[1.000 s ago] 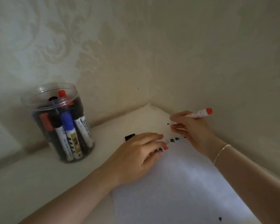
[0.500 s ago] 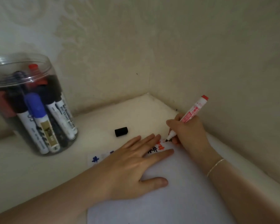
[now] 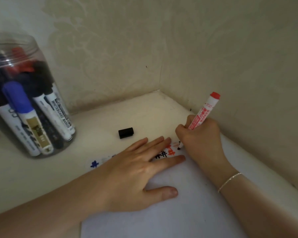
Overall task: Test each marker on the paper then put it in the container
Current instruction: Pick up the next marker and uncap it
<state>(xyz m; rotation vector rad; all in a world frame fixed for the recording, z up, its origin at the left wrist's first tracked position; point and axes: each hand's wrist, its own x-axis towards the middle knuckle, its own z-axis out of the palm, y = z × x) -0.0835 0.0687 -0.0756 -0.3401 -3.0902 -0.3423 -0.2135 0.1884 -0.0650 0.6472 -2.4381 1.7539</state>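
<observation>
The marker [image 3: 203, 114], white with red print and a red end, stands tilted in the right hand [image 3: 199, 140], fingers curled tight round its barrel, dark tip touching the paper [image 3: 179, 212] at its far edge beside red and black scribbles. The left hand [image 3: 136, 172] lies flat on the sheet, fingers straight and slightly spread, thumb out. A black cap [image 3: 126, 132] sits just beyond the paper. Well to the left stands the clear container [image 3: 27, 100], packed with markers.
</observation>
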